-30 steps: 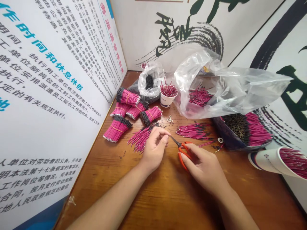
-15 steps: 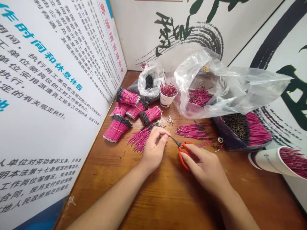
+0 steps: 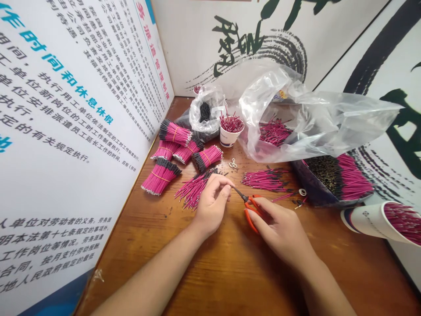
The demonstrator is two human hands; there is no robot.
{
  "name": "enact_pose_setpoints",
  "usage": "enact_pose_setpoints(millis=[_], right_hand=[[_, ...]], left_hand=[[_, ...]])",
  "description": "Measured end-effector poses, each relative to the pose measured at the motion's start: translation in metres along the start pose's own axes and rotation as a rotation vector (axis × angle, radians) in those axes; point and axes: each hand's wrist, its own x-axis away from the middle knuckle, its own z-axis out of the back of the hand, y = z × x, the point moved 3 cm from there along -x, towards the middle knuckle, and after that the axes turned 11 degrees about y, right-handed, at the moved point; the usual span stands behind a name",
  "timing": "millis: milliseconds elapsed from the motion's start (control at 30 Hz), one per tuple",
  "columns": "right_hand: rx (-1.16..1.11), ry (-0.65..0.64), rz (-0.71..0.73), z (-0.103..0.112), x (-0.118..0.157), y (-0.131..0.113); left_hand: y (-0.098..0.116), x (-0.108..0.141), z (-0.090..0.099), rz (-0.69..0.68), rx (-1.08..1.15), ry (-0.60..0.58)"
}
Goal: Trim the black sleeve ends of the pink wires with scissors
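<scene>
My right hand [image 3: 279, 224] grips orange-handled scissors [image 3: 253, 204], thumb and fingers at the loops. Their dark blades point up and left to the fingertips of my left hand [image 3: 213, 199]. That hand is pinched closed, and whatever it holds is too small or too hidden to make out. Partly behind my left hand lies a loose pile of pink wires [image 3: 189, 191] with black ends. To the right of the blades is a second loose pile of pink wires [image 3: 265, 180].
Banded wire bundles [image 3: 161, 175] are stacked at the left. A paper cup of wires [image 3: 230, 137] stands behind my hands. A clear plastic bag [image 3: 263, 145], a dark box of wires [image 3: 315, 193] and a tilted paper cup [image 3: 365, 219] occupy the right. Pale rubber bands [image 3: 233, 163] lie mid-table.
</scene>
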Motion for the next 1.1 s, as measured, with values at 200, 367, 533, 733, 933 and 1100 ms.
enact_pose_setpoints(millis=[200, 367, 533, 733, 933, 1100], right_hand=[[-0.006, -0.041, 0.009, -0.0006, -0.0007, -0.0012], [0.003, -0.011, 0.017, 0.0003, -0.0008, -0.0006], [-0.008, 0.003, 0.004, 0.0005, -0.002, -0.0019], [-0.009, -0.012, -0.004, -0.0013, -0.0005, 0.0006], [0.015, -0.009, 0.022, -0.0008, 0.0003, 0.0018], [0.113, 0.061, 0.109, 0.0047, 0.0002, -0.001]], left_hand=[[-0.0004, -0.0006, 0.0003, 0.006, -0.001, 0.0], [-0.0014, -0.0009, 0.0006, 0.02, -0.007, 0.01], [-0.0011, -0.0005, 0.0007, 0.019, -0.004, 0.005], [0.0001, -0.0005, 0.0005, 0.0, -0.02, -0.002], [-0.001, -0.0009, 0.0006, -0.007, -0.021, -0.008], [-0.0009, -0.0013, 0.0002, -0.01, -0.024, -0.006]])
